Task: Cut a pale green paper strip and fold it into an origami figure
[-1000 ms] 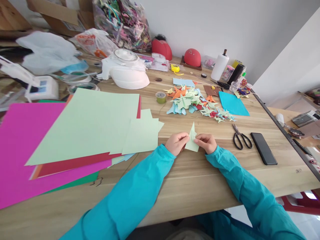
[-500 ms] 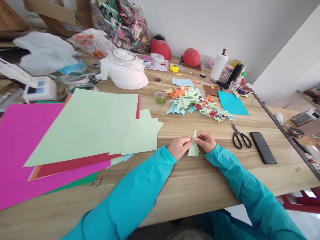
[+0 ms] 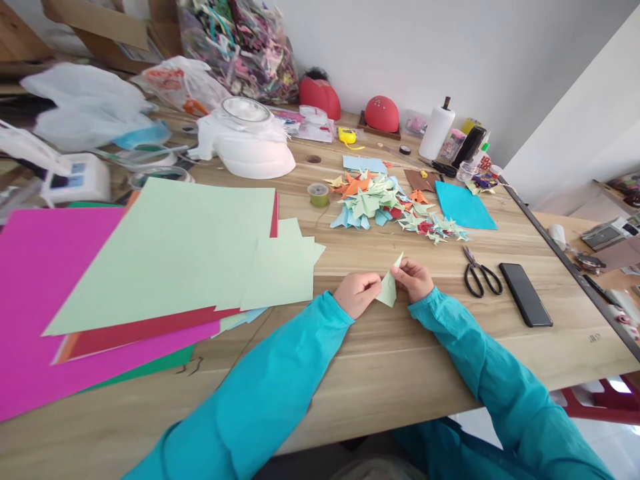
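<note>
A folded piece of pale green paper is held between my two hands, just above the wooden table, its narrow tip pointing up and to the right. My left hand grips the paper's left edge, fingers curled closed. On the other side my right hand pinches it near the upper part between thumb and fingers. Beyond the hands lies a heap of folded paper shapes in green, orange, blue and red. Left of my left hand are small pale green sheets.
A large green sheet lies over magenta paper at left. Scissors and a black phone rest at right. Farther back are a tape roll, a turquoise cloth-like square, a white bottle and a yellow tape measure.
The folded paper has tilted from nearly upright, its tip now leaning right. My left hand has shifted down the paper's left edge, while my right hand keeps its pinch.
</note>
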`<state>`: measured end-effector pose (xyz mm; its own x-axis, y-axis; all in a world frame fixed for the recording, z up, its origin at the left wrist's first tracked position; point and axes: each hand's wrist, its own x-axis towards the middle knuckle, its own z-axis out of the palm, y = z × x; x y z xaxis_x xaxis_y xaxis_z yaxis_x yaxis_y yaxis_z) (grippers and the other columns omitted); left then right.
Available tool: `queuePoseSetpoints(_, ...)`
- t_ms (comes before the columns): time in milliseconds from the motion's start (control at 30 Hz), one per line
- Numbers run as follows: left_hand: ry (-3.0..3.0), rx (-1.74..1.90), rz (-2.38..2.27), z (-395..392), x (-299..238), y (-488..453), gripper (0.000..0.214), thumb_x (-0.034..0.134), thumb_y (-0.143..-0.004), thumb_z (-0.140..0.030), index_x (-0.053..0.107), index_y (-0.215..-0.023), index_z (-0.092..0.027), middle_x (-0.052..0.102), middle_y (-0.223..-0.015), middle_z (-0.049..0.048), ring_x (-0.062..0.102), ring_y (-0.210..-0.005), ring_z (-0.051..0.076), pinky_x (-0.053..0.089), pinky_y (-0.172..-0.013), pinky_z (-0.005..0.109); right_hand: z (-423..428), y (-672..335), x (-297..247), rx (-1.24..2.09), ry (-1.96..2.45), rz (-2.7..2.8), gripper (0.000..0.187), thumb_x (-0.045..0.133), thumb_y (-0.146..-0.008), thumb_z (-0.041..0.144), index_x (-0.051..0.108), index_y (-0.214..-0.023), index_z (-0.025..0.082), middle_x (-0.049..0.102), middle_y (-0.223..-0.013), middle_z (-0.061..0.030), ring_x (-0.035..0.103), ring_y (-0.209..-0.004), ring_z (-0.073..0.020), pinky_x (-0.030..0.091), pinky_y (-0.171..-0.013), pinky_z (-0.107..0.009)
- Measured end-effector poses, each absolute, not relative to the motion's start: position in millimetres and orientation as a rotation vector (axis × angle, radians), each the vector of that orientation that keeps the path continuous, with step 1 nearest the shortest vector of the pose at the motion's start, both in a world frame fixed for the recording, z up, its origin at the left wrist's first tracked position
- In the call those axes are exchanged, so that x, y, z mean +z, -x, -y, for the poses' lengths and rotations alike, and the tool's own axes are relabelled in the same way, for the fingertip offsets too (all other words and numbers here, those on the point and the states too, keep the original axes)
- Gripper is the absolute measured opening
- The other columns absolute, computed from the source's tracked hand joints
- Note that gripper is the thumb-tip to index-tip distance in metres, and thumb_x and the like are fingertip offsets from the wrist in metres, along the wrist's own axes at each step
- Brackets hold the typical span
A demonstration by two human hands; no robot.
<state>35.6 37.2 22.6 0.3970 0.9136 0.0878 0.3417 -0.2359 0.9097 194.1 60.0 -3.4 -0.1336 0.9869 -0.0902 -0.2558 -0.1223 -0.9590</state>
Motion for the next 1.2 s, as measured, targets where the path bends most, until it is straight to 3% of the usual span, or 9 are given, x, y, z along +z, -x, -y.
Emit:
queuePoseSetpoints(333, -1.748, 0.897, -0.995, -39.8, 14.0, -32.6, 0.021, 0.040, -0.067, -0.019, 0.043, -0.046, -0.017, 0.042, -0.044, -0.0046, 0.038, -0.043, 0.007, 0.029, -0.043, 0.019, -72.9, -201.1, -1.7, 1.482, 0.968, 0.720, 0.036, 0.081, -0.045, 0.037, 0.055, -0.060, 0.018, 0.056, -0.048, 0.0059, 0.052, -0.042, -0.0088, 0.043, -0.041, -0.021)
queuePoseSetpoints(500, -1.531, 0.960, -1.062, -38.5, 16.4, -34.2, 0.018, 0.046, -0.072, -0.028, 0.048, -0.058, -0.016, 0.043, -0.046, -0.0053, 0.043, -0.041, 0.008, 0.032, -0.039, 0.019, -63.1, -196.7, 0.0, 1.531, 1.021, 1.068, 0.031, 0.084, -0.038, 0.024, 0.063, -0.059, 0.015, 0.061, -0.050, 0.0033, 0.052, -0.043, -0.0083, 0.042, -0.042, -0.020)
queuePoseSetpoints(700, -1.377, 0.937, -0.963, -39.1, 16.9, -37.7, 0.020, 0.061, -0.065, -0.029, 0.053, -0.077, -0.017, 0.049, -0.052, -0.0059, 0.048, -0.042, 0.009, 0.035, -0.035, 0.018, -51.0, -191.8, -0.4, 1.619, 0.973, 1.389, 0.029, 0.082, -0.041, 0.025, 0.063, -0.060, 0.014, 0.062, -0.054, 0.0022, 0.058, -0.052, -0.0114, 0.046, -0.052, -0.024)
queuePoseSetpoints(867, -1.247, 1.028, -0.943, -48.5, 13.7, -30.8, 0.021, 0.062, -0.066, -0.031, 0.051, -0.075, -0.016, 0.054, -0.055, -0.0038, 0.054, -0.044, 0.011, 0.046, -0.041, 0.022, -51.4, -191.0, -1.2, 1.378, 1.034, 1.467, 0.041, 0.081, -0.045, 0.030, 0.064, -0.080, 0.016, 0.063, -0.067, 0.0011, 0.059, -0.062, -0.0128, 0.049, -0.061, -0.026)
queuePoseSetpoints(1000, -1.051, 1.200, -0.920, -56.3, 13.3, -23.2, 0.029, 0.067, -0.062, -0.032, 0.048, -0.077, -0.016, 0.059, -0.071, -0.0002, 0.062, -0.065, 0.017, 0.054, -0.051, 0.030, -55.5, -193.8, 0.4, 1.247, 1.112, 1.364, 0.048, 0.077, -0.052, 0.036, 0.060, -0.093, 0.019, 0.061, -0.073, 0.0001, 0.056, -0.057, -0.0127, 0.050, -0.049, -0.026)
queuePoseSetpoints(1200, -1.172, 1.053, -0.845, -56.6, 15.3, -20.1, 0.040, 0.069, -0.061, -0.030, 0.054, -0.095, -0.015, 0.060, -0.077, 0.0025, 0.062, -0.070, 0.019, 0.056, -0.054, 0.033, -61.4, -198.5, -3.2, 1.261, 1.094, 1.274, 0.047, 0.076, -0.051, 0.037, 0.060, -0.092, 0.020, 0.061, -0.071, 0.0002, 0.053, -0.052, -0.0123, 0.046, -0.040, -0.025)
